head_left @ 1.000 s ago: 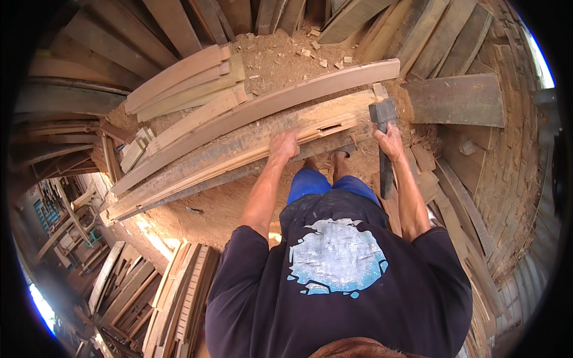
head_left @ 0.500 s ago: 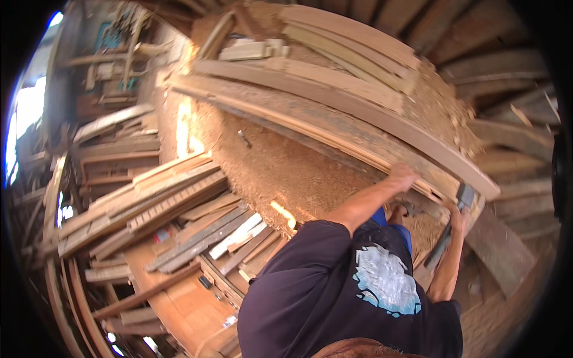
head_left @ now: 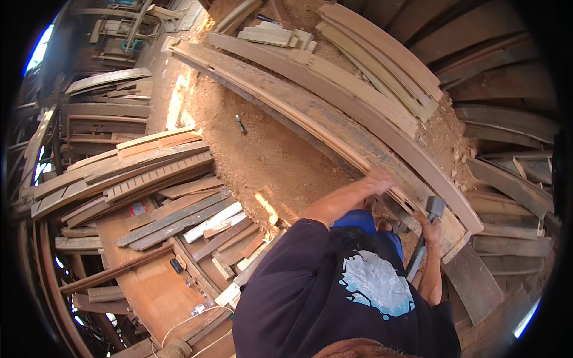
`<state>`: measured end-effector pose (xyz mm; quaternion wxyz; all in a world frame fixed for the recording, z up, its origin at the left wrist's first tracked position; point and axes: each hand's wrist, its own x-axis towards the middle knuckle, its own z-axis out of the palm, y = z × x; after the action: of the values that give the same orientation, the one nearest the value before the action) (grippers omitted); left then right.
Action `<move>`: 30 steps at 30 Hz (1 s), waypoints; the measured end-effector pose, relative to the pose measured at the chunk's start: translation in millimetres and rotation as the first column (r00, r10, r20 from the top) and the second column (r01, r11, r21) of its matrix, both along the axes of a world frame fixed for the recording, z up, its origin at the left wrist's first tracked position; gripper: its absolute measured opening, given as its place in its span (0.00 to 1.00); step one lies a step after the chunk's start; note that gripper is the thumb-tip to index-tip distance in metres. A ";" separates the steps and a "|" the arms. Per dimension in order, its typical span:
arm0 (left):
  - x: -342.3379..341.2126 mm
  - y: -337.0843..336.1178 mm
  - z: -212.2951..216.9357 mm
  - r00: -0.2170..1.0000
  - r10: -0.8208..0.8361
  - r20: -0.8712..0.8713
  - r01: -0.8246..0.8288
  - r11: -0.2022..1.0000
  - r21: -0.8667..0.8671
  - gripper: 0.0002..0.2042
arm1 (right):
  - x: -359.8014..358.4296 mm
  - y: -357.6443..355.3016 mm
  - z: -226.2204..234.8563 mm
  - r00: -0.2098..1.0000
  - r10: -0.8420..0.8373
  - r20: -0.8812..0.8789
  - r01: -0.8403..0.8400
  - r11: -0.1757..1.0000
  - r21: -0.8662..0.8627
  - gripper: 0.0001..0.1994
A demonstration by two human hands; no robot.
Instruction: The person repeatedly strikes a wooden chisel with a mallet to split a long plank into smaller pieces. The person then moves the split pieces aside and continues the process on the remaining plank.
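A long, light wooden strip (head_left: 310, 132) with a grooved edge lies along the near side of a heavy weathered beam (head_left: 334, 122). My left hand (head_left: 377, 180) closes over this strip near its right end, its fingers partly blurred. In my right hand (head_left: 431, 230) is a hammer (head_left: 436, 206), gripped close below its dark, blocky head. The dark handle runs down along my right forearm. My right fingers are beside the strip's right end, where a dark slot shows in the wood; whether they touch it is unclear.
A curved plank (head_left: 358, 107) lies along the beam's far side, with stacked boards (head_left: 382, 59) beyond. At left are piled planks (head_left: 161, 173) and an orange-brown panel (head_left: 143, 286). A small tool (head_left: 240, 124) lies on the sawdust-covered ground. Dark boards (head_left: 501, 131) line the right.
The view has shifted. My left hand has slid leftward along the strip. My right hand still holds the hammer near the strip's right end.
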<state>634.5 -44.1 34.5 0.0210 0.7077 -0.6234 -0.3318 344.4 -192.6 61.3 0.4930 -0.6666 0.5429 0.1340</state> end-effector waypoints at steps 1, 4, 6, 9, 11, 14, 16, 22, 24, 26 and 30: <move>16.4 12.2 -14.2 0.999 -0.039 0.029 0.038 0.999 0.020 0.14 | 18.9 8.0 -0.3 0.995 0.099 0.005 -0.098 0.994 -0.044 0.26; 54.8 45.7 -16.1 0.995 -0.049 0.083 0.051 0.998 -0.026 0.14 | 63.9 20.1 1.1 0.946 0.320 -0.051 -0.324 0.936 -0.141 0.26; 52.2 44.5 6.9 0.995 -0.042 0.088 0.027 0.987 0.158 0.17 | 72.9 6.8 7.8 0.918 0.395 0.028 -0.391 0.916 -0.089 0.23; 48.5 31.9 7.2 0.996 -0.004 0.090 -0.019 0.969 0.248 0.19 | 41.0 -7.1 1.8 0.936 0.331 0.117 -0.340 0.938 0.073 0.18; 44.5 39.5 -3.2 0.990 0.040 0.135 -0.061 0.986 0.154 0.21 | 38.6 -8.1 28.7 0.959 0.239 0.152 -0.262 0.953 0.151 0.16; 20.7 55.2 16.5 0.831 0.273 0.485 -0.096 0.928 -0.359 0.27 | 7.3 -16.6 6.8 0.959 0.267 0.100 -0.267 0.964 -0.009 0.16; -9.4 55.7 59.2 0.784 0.522 0.336 -0.364 0.825 -0.431 0.28 | -11.6 -21.9 -1.2 0.960 0.272 0.062 -0.265 0.959 -0.103 0.16; -106.2 79.8 5.1 0.129 0.948 -0.292 -0.986 0.154 0.064 0.23 | -54.5 -58.6 -38.5 0.858 0.483 -0.173 -0.511 0.839 -0.188 0.21; -130.2 67.6 -13.3 -0.116 0.901 -0.418 -0.974 -0.022 0.224 0.21 | -60.0 -69.0 -34.4 0.786 0.573 -0.233 -0.610 0.779 -0.142 0.23; -141.0 43.7 -18.5 -0.305 0.815 -0.492 -0.930 -0.143 0.340 0.20 | -61.5 -76.5 -27.9 0.708 0.636 -0.306 -0.683 0.727 -0.071 0.24; -134.9 21.3 -16.5 -0.412 0.766 -0.493 -0.895 -0.239 0.376 0.17 | -72.6 -83.5 -37.9 0.638 0.719 -0.275 -0.758 0.650 -0.059 0.25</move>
<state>499.6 -22.8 17.9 0.5376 0.7576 0.1925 -0.3161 271.9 -276.2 23.3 0.2710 -0.8494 0.2838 0.3529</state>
